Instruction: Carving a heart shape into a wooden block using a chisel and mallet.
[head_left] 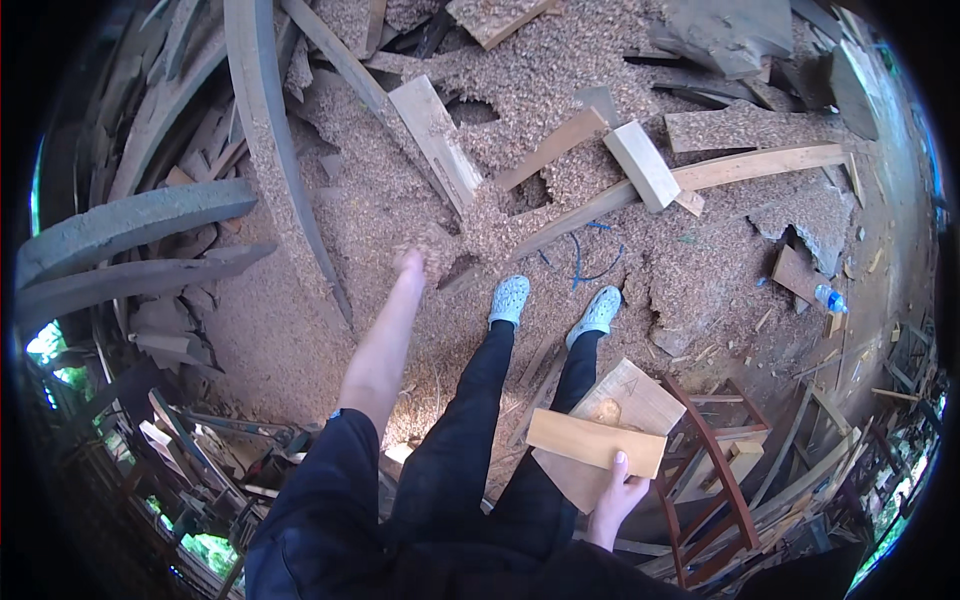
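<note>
My right hand (617, 497) grips a short yellowish plank (590, 440), its thumb pressed on the lower edge. Behind that plank, in the same grip, is a wider angular wooden board (640, 396) with a knot in it. My left arm stretches forward, and my left hand (411, 262) is down in the pile of wood shavings (370, 240); its fingers are covered or blend with the shavings. Close to it lies a pale, rough offcut (437, 138), partly sunk in the pile.
Long curved timbers (262, 120) stick out on the left. A squared light block (641, 166) rests across a curved strip (760, 165) ahead. A reddish wooden frame (716, 470) stands by my right hand. A plastic bottle (829, 298) lies far right. Blue cord (580, 265) is near my feet.
</note>
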